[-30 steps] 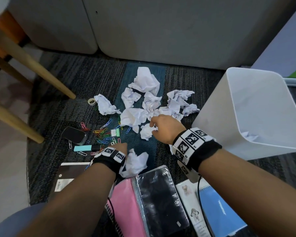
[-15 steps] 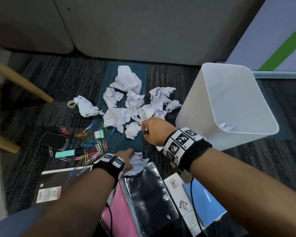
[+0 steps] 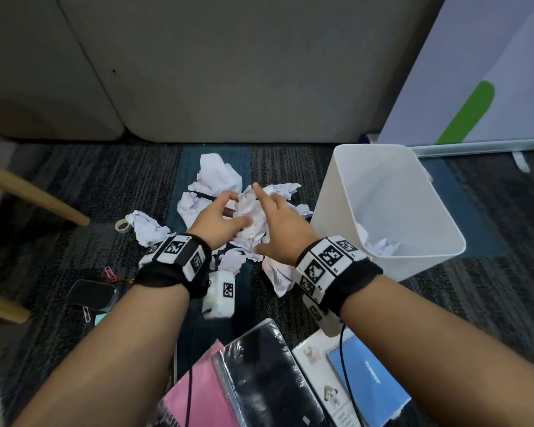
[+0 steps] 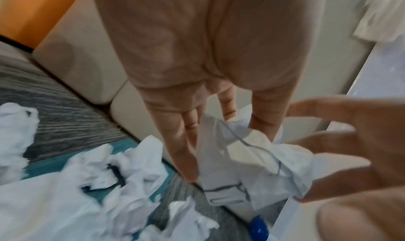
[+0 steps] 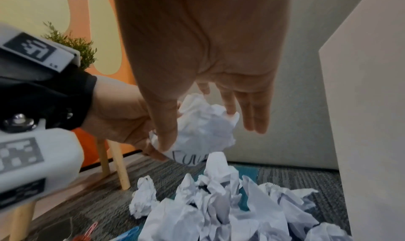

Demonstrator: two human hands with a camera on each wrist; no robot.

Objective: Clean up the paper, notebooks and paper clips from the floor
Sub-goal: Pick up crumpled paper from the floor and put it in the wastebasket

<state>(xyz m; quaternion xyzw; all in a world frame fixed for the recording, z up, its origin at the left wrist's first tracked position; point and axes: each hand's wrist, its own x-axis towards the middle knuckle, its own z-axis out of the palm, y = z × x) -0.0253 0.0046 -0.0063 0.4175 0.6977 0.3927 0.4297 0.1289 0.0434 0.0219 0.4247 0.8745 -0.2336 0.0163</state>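
A crumpled paper ball (image 3: pixel 248 211) (image 5: pixel 201 128) (image 4: pixel 252 166) hangs above the carpet between both hands. My left hand (image 3: pixel 228 211) (image 5: pixel 131 123) grips it from the left, thumb across it and fingers curled under. My right hand (image 3: pixel 269 217) (image 5: pixel 241 113) presses straight fingers against its right side. Several more crumpled papers (image 3: pixel 219 174) (image 5: pixel 219 210) lie on the floor below. Nearest me lie the black notebook (image 3: pixel 265 374), pink notebook (image 3: pixel 198 392), blue notebook (image 3: pixel 370 383) and a white pad (image 3: pixel 321 374). Paper clips (image 3: pixel 113 274) show at the left, partly hidden by my left arm.
A white bin (image 3: pixel 330 198) stands just right of the hands with crumpled paper (image 3: pixel 379 246) in it. Wooden chair legs (image 3: pixel 40 195), a tape roll (image 3: pixel 122 225) and a black flat object (image 3: pixel 90 292) are at the left. A grey cabinet front (image 3: pixel 228 72) closes the back.
Both hands have risen off the floor and come together on one paper ball; before, each was down among the papers. The view has tilted up.
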